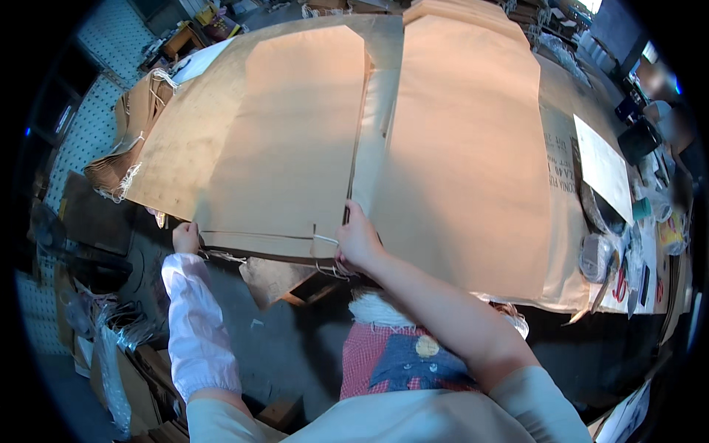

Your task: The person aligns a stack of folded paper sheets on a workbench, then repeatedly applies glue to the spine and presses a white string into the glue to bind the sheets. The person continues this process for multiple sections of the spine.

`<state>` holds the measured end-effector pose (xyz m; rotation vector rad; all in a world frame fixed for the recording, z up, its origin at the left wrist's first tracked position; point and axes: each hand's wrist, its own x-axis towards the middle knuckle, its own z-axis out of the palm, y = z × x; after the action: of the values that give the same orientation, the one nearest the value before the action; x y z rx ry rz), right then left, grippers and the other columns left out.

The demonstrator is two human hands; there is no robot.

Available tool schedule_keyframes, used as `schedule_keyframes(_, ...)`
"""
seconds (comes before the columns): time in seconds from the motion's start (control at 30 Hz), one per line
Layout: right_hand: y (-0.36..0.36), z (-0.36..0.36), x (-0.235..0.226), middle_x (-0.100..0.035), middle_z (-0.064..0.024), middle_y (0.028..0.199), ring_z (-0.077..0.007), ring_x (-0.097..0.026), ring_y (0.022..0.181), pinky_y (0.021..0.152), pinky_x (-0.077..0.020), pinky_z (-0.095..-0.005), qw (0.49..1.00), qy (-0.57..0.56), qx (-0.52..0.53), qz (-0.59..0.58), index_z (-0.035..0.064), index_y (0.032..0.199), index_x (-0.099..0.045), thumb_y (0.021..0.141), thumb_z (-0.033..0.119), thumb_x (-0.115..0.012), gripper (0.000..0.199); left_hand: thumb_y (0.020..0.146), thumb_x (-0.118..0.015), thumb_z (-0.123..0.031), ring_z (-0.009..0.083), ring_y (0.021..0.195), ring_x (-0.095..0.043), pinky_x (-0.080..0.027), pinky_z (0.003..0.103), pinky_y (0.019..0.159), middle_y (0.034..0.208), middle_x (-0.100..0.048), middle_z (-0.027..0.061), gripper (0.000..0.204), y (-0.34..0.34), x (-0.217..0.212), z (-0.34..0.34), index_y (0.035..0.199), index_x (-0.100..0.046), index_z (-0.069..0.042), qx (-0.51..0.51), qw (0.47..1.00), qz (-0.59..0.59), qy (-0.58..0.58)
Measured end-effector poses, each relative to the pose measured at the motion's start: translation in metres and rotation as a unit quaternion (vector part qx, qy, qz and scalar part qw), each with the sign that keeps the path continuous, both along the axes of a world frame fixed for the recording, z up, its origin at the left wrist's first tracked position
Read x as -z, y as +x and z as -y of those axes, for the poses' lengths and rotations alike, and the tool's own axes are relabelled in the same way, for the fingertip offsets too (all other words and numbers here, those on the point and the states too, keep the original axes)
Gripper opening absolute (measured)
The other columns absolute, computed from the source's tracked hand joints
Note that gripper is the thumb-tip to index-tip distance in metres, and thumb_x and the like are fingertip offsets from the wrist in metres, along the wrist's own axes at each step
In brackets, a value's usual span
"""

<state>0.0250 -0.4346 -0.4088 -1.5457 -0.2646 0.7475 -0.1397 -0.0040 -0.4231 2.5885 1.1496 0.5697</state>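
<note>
A flat stack of brown paper bags (295, 133), with slanted far corners, lies on the table in front of me. My left hand (186, 238), in a white sleeve cover, is closed at the stack's near left corner. At the near right corner my right hand (358, 240) grips the stack's edge, fingers partly hidden below it. A white string (326, 239) shows beside the right hand, and loose string ends hang under the near edge. To the right lies a taller stack of similar brown bags (465, 148), touched by neither hand.
Tied brown paper bundles (133, 133) stand at the table's left edge. On the right are a white sheet (602, 168), red-handled scissors (619, 284) and plastic-wrapped items (595, 257). A fan (55, 229) stands at left. Another person (668, 122) is at far right.
</note>
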Motion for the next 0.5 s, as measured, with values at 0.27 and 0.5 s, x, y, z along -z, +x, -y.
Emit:
schedule_keyframes(0.27, -0.047, 0.191, -0.037, -0.066, -0.0201, 0.087, -0.0303, -0.065, 0.079, 0.071, -0.0506, -0.0383, 0.924, -0.052, -0.34, 0.165, -0.0014, 0.126, -0.049, 0.085, 0.022, -0.063, 0.049, 0.083, -0.063, -0.011, 0.0318, 0.087, -0.061, -0.048, 0.044, 0.076, 0.093, -0.063, 0.0154, 0.019, 0.049, -0.055, 0.232, 0.1, -0.062, -0.001, 0.197, 0.956, 0.121, 0.182)
schedule_keyframes(0.5, -0.014, 0.474, -0.066, -0.057, -0.0125, 0.097, -0.0299, -0.06, 0.085, 0.072, -0.0501, -0.0391, 0.527, -0.691, 0.13, 0.477, 0.0112, 0.125, -0.057, 0.076, -0.009, -0.051, 0.054, 0.066, -0.066, -0.008, 0.0264, 0.075, -0.06, -0.047, 0.037, 0.065, 0.073, -0.059, 0.0085, 0.013, 0.025, -0.028, 0.439, 0.079, -0.065, -0.007, 0.636, 0.766, -0.076, -0.05)
